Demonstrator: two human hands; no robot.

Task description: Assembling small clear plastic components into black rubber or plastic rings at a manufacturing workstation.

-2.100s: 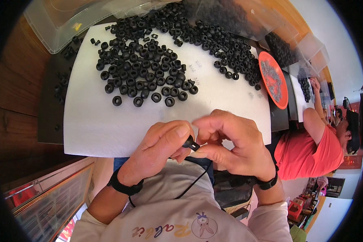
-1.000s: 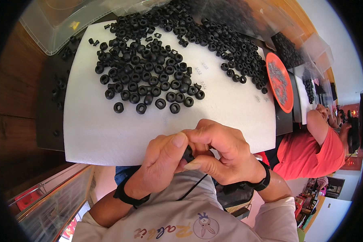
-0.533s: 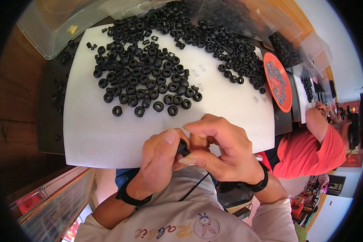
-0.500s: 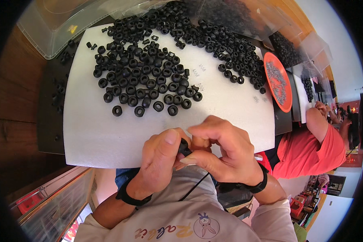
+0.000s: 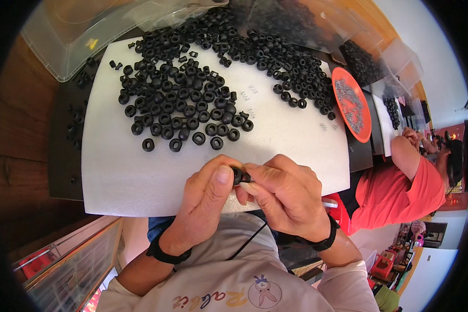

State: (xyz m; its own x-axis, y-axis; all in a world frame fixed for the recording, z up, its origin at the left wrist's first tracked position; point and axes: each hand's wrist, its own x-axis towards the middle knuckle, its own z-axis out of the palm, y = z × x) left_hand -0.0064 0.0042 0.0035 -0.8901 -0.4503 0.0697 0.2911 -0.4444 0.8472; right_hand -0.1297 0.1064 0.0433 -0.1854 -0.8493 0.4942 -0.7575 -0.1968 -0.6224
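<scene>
Near the board's front edge, my left hand [image 5: 207,191] is closed around a small black round plastic part [image 5: 237,176], thumb on its near side. From the right, my right hand [image 5: 291,195] pinches at a narrower end of the same black part between thumb and forefinger. Whether a second tiny piece sits between those fingertips is hidden. Both hands are just above the white foam board [image 5: 140,190]. Beyond them spreads a pile of similar black round parts [image 5: 179,106] with openings through them, several smaller spool-shaped black pieces [image 5: 118,66] among them.
An orange oval dish [image 5: 368,122] of tiny grey metal bits stands at the right. More black parts [image 5: 301,78] lie at the back right, beside clear plastic bins [image 5: 57,47]. At the right sits another person in a red shirt [image 5: 405,197].
My right thumb and forefinger have closed in on the black part's right end, the fingers less spread than before. My left hand keeps its hold; the part has turned slightly.
</scene>
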